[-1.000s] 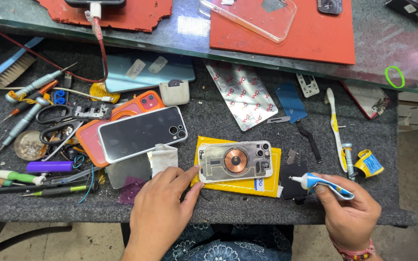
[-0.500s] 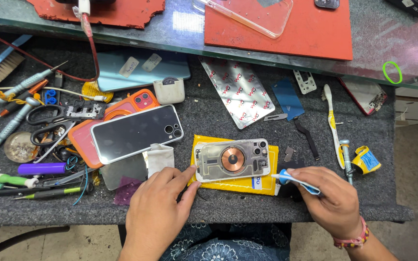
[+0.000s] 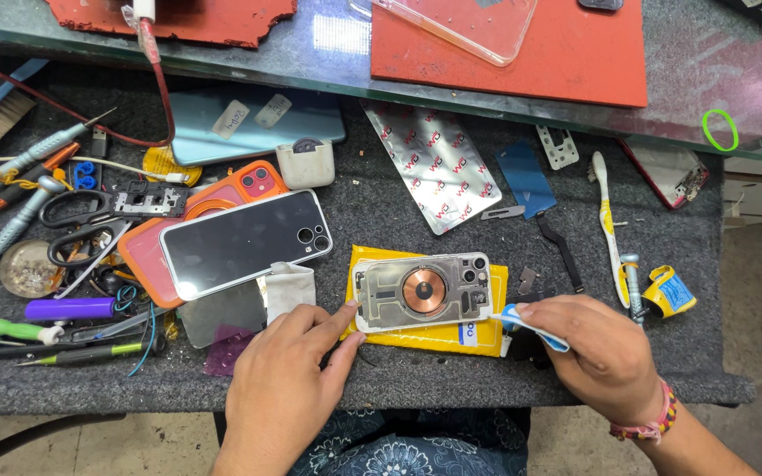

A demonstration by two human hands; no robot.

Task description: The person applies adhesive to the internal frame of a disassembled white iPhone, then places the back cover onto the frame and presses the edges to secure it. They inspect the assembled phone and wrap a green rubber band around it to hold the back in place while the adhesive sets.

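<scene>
An opened phone back housing [image 3: 422, 291] with a round copper coil lies on a yellow packet [image 3: 474, 335] near the front of the dark bench mat. My left hand [image 3: 288, 388] rests on the mat, its fingertips pressing the housing's left edge. My right hand [image 3: 597, 353] grips a small blue-and-white glue tube [image 3: 522, 323], with the nozzle pointing left at the housing's right edge.
A black phone back [image 3: 244, 242] lies on an orange case [image 3: 253, 182] to the left. Screwdrivers [image 3: 24, 163], scissors [image 3: 77, 229], a purple pen [image 3: 68, 308] and tweezers crowd the far left. A toothbrush [image 3: 608, 229], blue pad [image 3: 526, 181] and foil pouch [image 3: 434, 163] lie behind. Red mats [image 3: 566, 62] sit on the glass shelf.
My right hand has carried the glue tube leftward, from beside the yellow packet up to the housing's right edge. My left hand stays on the housing's left edge.
</scene>
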